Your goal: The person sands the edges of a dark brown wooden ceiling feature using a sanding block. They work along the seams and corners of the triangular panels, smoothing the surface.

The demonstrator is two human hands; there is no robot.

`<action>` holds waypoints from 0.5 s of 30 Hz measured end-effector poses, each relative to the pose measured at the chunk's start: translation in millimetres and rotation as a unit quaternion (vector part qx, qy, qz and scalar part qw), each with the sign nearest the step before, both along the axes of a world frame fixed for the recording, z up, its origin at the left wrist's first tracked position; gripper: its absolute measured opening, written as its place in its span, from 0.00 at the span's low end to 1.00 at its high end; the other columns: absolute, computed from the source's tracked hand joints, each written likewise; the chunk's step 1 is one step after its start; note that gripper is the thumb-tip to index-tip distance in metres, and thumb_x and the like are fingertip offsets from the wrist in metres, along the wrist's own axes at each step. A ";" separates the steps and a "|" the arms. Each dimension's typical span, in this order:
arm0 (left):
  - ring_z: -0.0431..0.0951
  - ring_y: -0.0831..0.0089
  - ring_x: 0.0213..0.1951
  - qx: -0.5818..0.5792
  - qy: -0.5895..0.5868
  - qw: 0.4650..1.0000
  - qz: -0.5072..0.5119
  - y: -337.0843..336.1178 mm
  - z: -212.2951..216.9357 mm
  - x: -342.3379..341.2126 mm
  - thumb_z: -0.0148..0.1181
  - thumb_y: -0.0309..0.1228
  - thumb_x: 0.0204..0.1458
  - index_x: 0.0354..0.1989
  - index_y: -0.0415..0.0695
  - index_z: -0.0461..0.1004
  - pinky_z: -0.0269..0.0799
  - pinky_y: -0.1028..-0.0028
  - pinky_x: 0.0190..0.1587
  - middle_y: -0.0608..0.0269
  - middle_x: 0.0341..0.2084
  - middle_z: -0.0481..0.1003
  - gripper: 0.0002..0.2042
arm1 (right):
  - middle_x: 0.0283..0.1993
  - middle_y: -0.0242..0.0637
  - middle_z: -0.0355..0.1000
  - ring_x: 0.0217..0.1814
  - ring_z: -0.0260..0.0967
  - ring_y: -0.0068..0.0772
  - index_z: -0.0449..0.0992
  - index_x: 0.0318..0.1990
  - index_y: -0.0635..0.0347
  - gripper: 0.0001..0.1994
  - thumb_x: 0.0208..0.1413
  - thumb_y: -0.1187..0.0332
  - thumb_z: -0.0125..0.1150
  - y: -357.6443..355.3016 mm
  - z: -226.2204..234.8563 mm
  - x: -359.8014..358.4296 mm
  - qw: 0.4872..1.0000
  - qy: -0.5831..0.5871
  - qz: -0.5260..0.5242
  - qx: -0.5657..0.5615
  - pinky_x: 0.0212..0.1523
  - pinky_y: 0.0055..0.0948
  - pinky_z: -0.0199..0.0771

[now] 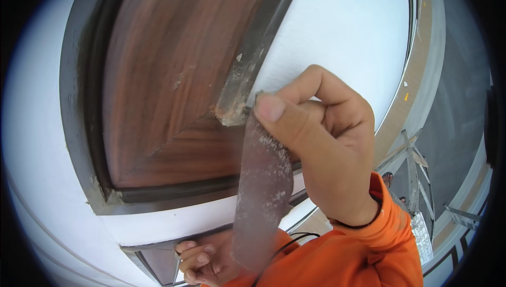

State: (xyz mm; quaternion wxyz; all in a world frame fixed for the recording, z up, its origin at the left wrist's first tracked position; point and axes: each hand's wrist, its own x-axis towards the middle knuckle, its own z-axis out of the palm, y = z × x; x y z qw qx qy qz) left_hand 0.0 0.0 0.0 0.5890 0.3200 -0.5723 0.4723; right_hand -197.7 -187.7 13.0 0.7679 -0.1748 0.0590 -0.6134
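Greyish brown and flecked with pale dust, a flat strip (261,197) hangs roughly upright in front of the wooden panel's near right part, its near end blurred. The right hand (300,113) pinches its far end between thumb and bent forefinger, the other fingers curled in toward the palm. Just left of that grip, a dark bar (258,39) slants away to the far right, its near end crusted with pale and tan residue (229,116). Left of the bar stands the wooden panel (168,60), reddish brown and streaked with grain, with a diagonal joint at its near left corner and a dark frame (79,92) around its left and near edges. Right of the bar is a smooth white surface (342,34). Nearer, on the left, the left hand (208,263) is curled beside a thin metallic edge; whether its fingers close on that, I cannot tell. An orange sleeve (390,229) covers the right forearm, and a thin black cable (295,237) curves over the orange clothing. Farther right, metal legs (414,176) stand by a grey floor (453,92).
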 end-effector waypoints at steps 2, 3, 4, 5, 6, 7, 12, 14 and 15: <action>0.70 0.66 0.28 0.042 -0.002 0.995 0.086 2.8 4.1 -5.9 0.40 0.39 0.65 0.24 0.35 0.72 0.68 0.61 0.35 0.53 0.22 0.70 0.23 | 0.24 0.33 0.77 0.23 0.68 0.13 0.72 0.35 0.66 0.05 0.60 0.78 0.63 -1.8 0.7 2.6 0.998 -0.063 0.015 0.023 0.26 0.16 0.63; 0.69 0.67 0.27 0.041 -0.005 0.996 0.085 -4.4 8.7 -8.5 0.40 0.38 0.65 0.23 0.35 0.72 0.67 0.63 0.34 0.56 0.21 0.69 0.22 | 0.24 0.33 0.77 0.22 0.68 0.13 0.72 0.34 0.65 0.05 0.60 0.78 0.62 -2.0 1.5 4.6 0.997 -0.076 0.016 0.028 0.25 0.16 0.62; 0.68 0.68 0.26 0.031 -0.012 0.996 0.088 -17.1 10.8 -15.8 0.39 0.37 0.65 0.23 0.36 0.71 0.66 0.64 0.33 0.59 0.20 0.68 0.22 | 0.25 0.33 0.77 0.22 0.68 0.12 0.71 0.33 0.64 0.05 0.61 0.78 0.62 -2.3 1.4 5.9 0.998 -0.056 0.012 0.020 0.25 0.15 0.62; 0.66 0.69 0.25 0.022 -0.018 0.995 0.091 -23.8 11.4 -18.2 0.39 0.36 0.65 0.22 0.36 0.70 0.65 0.66 0.32 0.61 0.18 0.67 0.22 | 0.25 0.33 0.77 0.22 0.68 0.12 0.71 0.33 0.64 0.06 0.61 0.78 0.62 -2.2 1.3 7.4 0.999 -0.034 0.008 0.011 0.24 0.15 0.62; 0.66 0.69 0.25 -0.036 -0.036 0.990 0.130 -26.0 8.6 -17.2 0.39 0.35 0.65 0.23 0.36 0.71 0.65 0.68 0.32 0.62 0.19 0.68 0.21 | 0.25 0.34 0.78 0.22 0.69 0.13 0.71 0.33 0.63 0.06 0.61 0.78 0.61 -3.7 -1.8 4.4 1.000 0.001 -0.009 -0.028 0.24 0.15 0.62; 0.66 0.69 0.25 -0.093 -0.053 0.980 0.170 -28.0 5.7 -12.9 0.39 0.35 0.65 0.24 0.35 0.72 0.65 0.69 0.31 0.62 0.19 0.68 0.21 | 0.26 0.35 0.78 0.23 0.70 0.13 0.71 0.34 0.63 0.06 0.62 0.77 0.61 -5.0 -5.6 1.0 0.997 0.036 -0.026 -0.067 0.24 0.15 0.62; 0.69 0.69 0.26 -0.163 -0.098 0.968 0.166 -7.5 -6.9 17.0 0.40 0.35 0.65 0.30 0.34 0.75 0.65 0.72 0.30 0.58 0.26 0.71 0.20 | 0.28 0.38 0.78 0.26 0.74 0.18 0.69 0.37 0.63 0.05 0.63 0.77 0.60 -6.0 -0.8 3.7 0.997 -0.065 0.048 0.019 0.27 0.20 0.74; 0.70 0.70 0.27 -0.071 -0.017 0.996 0.044 -6.6 -9.3 1.6 0.40 0.35 0.66 0.32 0.34 0.75 0.65 0.73 0.30 0.56 0.29 0.72 0.19 | 0.29 0.39 0.78 0.27 0.76 0.20 0.69 0.37 0.64 0.05 0.63 0.78 0.59 -3.6 2.0 3.1 0.996 -0.061 0.052 0.032 0.30 0.25 0.81; 0.70 0.71 0.27 -0.124 -0.033 0.986 0.102 -14.4 -5.6 1.1 0.39 0.35 0.65 0.32 0.34 0.75 0.65 0.74 0.30 0.56 0.30 0.73 0.20 | 0.29 0.40 0.78 0.27 0.76 0.21 0.68 0.37 0.64 0.05 0.63 0.78 0.59 -0.6 2.1 3.0 0.999 -0.023 0.019 -0.012 0.32 0.27 0.83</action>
